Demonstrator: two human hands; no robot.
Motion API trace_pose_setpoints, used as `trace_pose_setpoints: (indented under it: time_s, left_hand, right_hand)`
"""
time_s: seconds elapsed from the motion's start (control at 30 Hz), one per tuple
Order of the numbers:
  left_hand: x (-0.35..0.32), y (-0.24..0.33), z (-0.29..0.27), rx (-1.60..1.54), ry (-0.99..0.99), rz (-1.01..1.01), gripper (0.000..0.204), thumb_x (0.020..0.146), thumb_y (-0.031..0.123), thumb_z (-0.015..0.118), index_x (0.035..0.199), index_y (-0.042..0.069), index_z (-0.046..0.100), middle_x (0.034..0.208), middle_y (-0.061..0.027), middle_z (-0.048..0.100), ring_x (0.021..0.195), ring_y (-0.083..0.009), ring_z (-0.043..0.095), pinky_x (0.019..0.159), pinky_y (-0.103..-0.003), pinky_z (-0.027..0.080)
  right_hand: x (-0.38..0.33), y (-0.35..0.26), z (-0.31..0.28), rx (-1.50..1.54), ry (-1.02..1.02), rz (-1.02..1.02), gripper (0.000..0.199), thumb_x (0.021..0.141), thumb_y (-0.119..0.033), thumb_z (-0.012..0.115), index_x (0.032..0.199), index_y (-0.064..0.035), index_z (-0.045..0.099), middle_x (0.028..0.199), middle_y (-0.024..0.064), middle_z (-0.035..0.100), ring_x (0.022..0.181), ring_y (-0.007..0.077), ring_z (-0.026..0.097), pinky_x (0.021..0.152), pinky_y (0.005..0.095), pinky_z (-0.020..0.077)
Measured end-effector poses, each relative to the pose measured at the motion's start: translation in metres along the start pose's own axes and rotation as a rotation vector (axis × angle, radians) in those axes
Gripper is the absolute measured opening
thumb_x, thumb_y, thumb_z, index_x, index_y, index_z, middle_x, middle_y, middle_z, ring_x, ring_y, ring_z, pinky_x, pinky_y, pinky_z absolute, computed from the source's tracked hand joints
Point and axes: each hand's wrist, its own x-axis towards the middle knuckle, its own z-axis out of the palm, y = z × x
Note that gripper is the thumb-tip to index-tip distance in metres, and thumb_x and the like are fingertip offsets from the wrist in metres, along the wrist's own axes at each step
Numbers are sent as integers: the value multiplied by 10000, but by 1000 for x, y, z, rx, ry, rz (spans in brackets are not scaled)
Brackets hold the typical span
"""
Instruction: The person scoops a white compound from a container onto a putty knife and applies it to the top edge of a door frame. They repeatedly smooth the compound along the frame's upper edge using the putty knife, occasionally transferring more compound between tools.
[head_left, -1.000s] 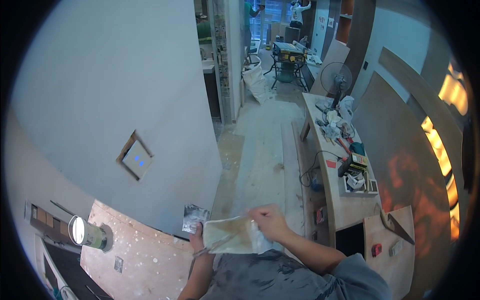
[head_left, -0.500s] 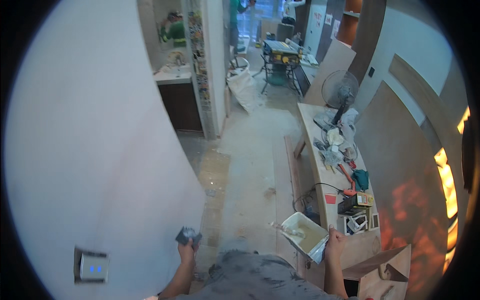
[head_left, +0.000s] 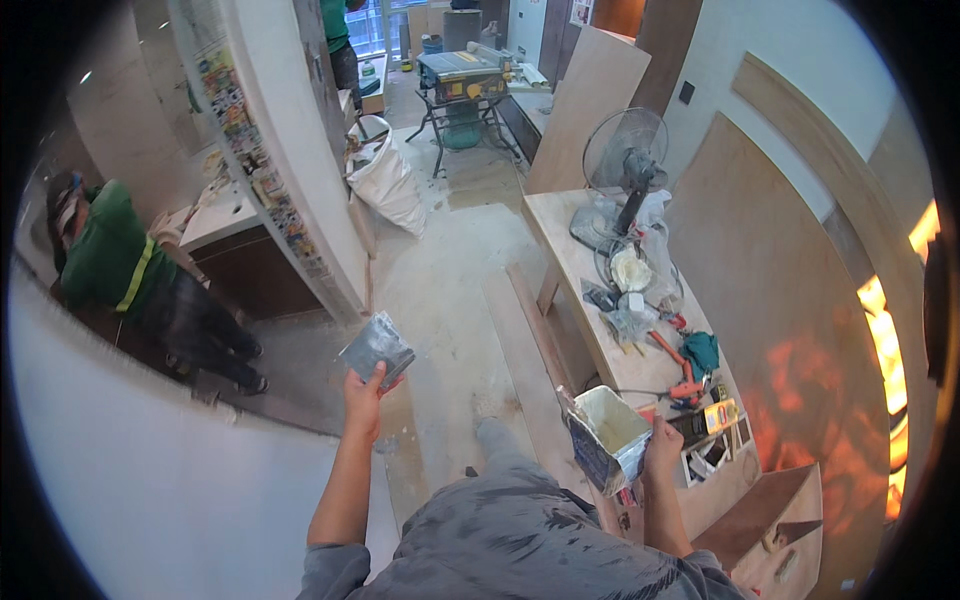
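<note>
The left hand is raised in front of the body, fingers and thumb closed on the lower corner of a flat grey metal blade, a plasterer's trowel or scraper by its look, held clear of the white wall beside it. The right hand hangs low at the person's right, fingers wrapped round the back edge of an open carton, cut away on top and lined with pale paste. Judged from its shape, the blade is stiff, thin and light, with edges best avoided; a hold at the corner or tang suits it. The carton is judged soft-walled and heavier on the filled side (it may buckle if squeezed), so it is best held from beneath or by a firm edge and kept level. Its outer face is blue and white with printed panels. Just beside it stands a long wooden workbench carrying orange-handled tools, a yellow meter and a pedestal fan. A white sack sits on the dusty floor beyond, near a table saw. A narrow strip of small coloured stickers runs down the wall edge to the left. A person in a green shirt crouches at far left.
</note>
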Motion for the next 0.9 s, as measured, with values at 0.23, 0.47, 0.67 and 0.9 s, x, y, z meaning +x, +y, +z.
trace_pose_setpoints:
  time_s: [0.23,0.47,0.67,0.9]
  left_hand:
    - [128,-87,-62,157,232,-208,374,1012,55,601,1370,29,496,1301,-127,611,1081,-253,667,809,-382,638]
    - [163,-134,-148,189,603,-526,406,993,7,577,1380,45,463,1186,-170,641,781,-284,712,592,-386,620]
    - [245,-111,-131,494,825,-762,395,1006,56,581,1384,65,468,1126,-151,655,710,-264,707,499,-355,526]
    - [430,-67,-136,340,532,-680,424,1009,97,614,1400,90,451,1158,-103,638,794,-237,698,616,-351,556]
  right_hand:
    - [141,12,161,-145,-14,55,541,1007,-333,634,580,-9,562,544,-8,483,516,108,386,492,345,319]
    - [318,-10,341,-199,20,-46,533,973,-397,662,713,68,645,565,80,513,567,151,446,577,392,404]
    - [478,-51,458,-375,-28,-155,484,884,-428,739,777,42,690,668,129,662,595,189,533,613,398,448]
    - [560,-54,507,-457,-27,-101,365,843,-345,749,860,18,721,808,190,716,750,290,669,719,425,497]
